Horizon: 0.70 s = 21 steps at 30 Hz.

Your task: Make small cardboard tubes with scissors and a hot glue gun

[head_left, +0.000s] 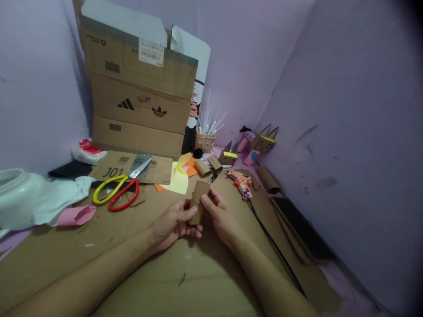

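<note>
A small brown cardboard piece (200, 192), made up of folded or joined parts, is held upright between my two hands over the cardboard-covered table. My left hand (176, 222) grips its lower left side, thumb pressed on the front. On the right edge, my right hand (220, 214) closes with its thumb against the piece. Just behind it a small dark metal tip shows; I cannot tell what it belongs to. Scissors (127, 185) with one yellow and one red handle lie to the left. A patterned glue gun (241, 182) rests to the right, trailing a black cord.
Cardboard tubes (202, 167), yellow paper (178, 178) and a cardboard animal head (228, 157) lie behind my hands. A pink paper tube (77, 215) and a white jar (16, 198) stand left. A large cardboard box (142, 97) rises at the back; a dark flat panel (302, 229) lies right.
</note>
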Available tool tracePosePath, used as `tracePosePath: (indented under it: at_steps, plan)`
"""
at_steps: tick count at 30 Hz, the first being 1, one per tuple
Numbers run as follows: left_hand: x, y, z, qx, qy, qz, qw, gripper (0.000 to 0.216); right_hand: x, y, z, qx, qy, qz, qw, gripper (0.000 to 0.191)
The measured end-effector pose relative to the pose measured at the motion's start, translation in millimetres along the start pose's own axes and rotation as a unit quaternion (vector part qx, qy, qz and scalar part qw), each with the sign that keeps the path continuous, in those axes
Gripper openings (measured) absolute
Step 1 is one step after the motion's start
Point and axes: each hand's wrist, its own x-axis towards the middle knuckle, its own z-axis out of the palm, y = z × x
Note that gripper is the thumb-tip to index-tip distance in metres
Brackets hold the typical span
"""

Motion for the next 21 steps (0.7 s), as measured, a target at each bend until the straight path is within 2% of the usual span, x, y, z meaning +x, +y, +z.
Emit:
tracePosePath:
  at_steps: [5, 10, 16, 21]
  plan:
    - [0.4, -1.2, 4.0, 0.017, 0.015, 0.020, 1.000, 0.043, 0.6, -2.4, 0.1, -0.011, 0.013, -0.007, 1.000, 0.030]
    - [0.2, -0.4, 3.5, -0.003, 0.011, 0.015, 1.000, 0.035, 2.2, -2.7, -0.7, -0.033, 0.024, -0.027, 0.999, 0.029]
    - [-0.5, 0.1, 1.8, 0.003, 0.014, 0.018, 1.000, 0.036, 0.9, -4.0, -1.7, -0.101, -0.012, -0.052, 0.993, 0.029]
    - [0.9, 1.6, 1.9, 0.049, 0.029, 0.045, 0.997, 0.043, -1.4, -7.1, -3.1, -0.176, -0.011, -0.078, 0.981, 0.035]
